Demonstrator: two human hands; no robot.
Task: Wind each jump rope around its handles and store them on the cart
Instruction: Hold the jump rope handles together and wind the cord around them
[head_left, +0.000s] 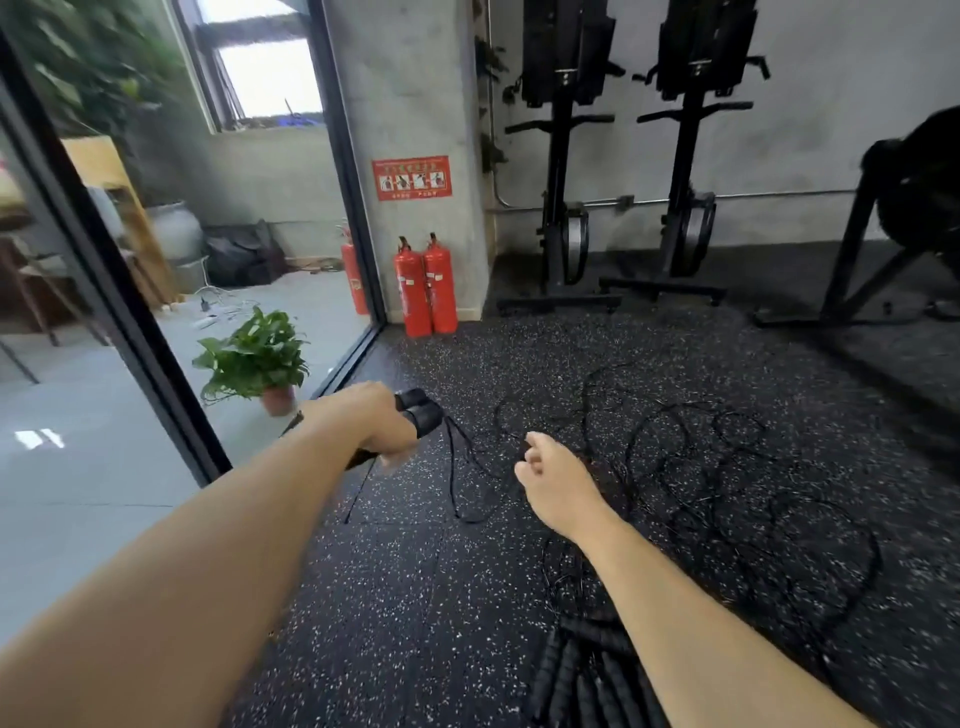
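My left hand (371, 421) grips a pair of black jump rope handles (420, 410) held together, their tops sticking out past my fingers. A thin black rope (457, 478) hangs from the handles and loops down toward the floor. My right hand (550, 480) is a little to the right with its fingers curled, and the rope seems to run through them. Several tangled black ropes (727, 467) lie spread on the speckled floor beyond. More black handles (576, 675) lie bunched on the floor under my right forearm. No cart is in view.
Two red fire extinguishers (426, 286) stand against a concrete pillar. A potted plant (257, 358) sits behind the glass wall at left. Black exercise machines (623, 208) line the back wall, and another frame (857, 249) stands at the right.
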